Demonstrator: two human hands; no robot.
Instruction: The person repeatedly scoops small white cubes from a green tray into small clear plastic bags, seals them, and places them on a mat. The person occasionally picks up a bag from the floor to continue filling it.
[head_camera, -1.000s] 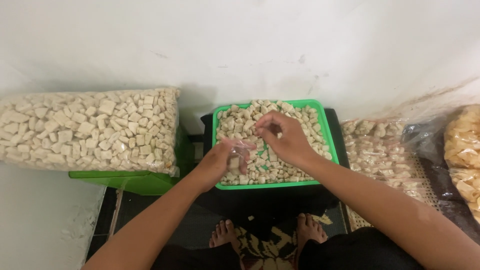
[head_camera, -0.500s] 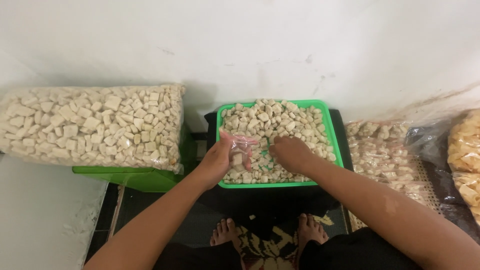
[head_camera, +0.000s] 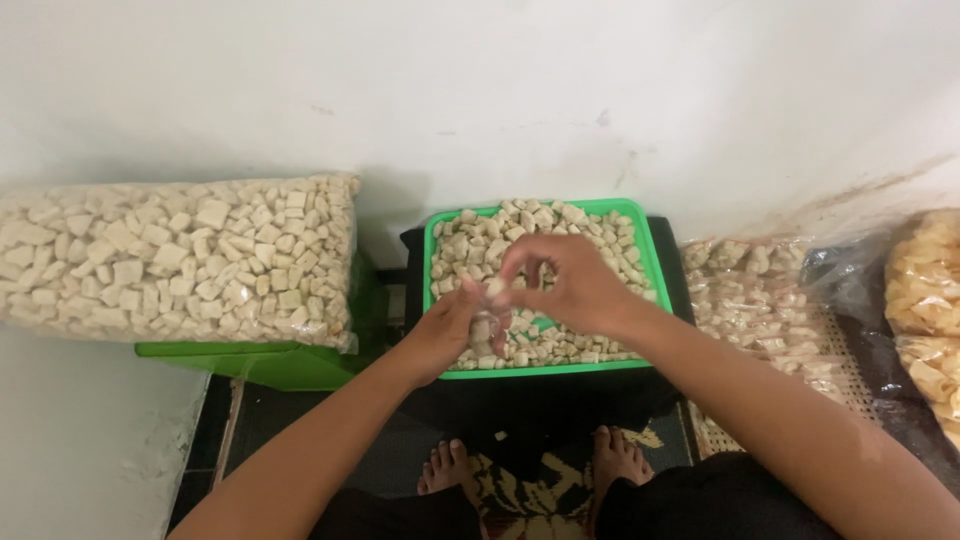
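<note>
Wall: white, scuffed, behind green tray.
Left hand: pinching a small bag.
Right hand: fingertips pressed on one cracker.
Handling: probably light, brittle; grip gently by its edges.

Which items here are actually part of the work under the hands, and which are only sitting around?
In use:
- left hand and right hand, meeting over a small clear bag
- green tray of pale cubes

Lying about:
- large filled bag on a green stool
- packed bags at right
- patterned mat
</note>
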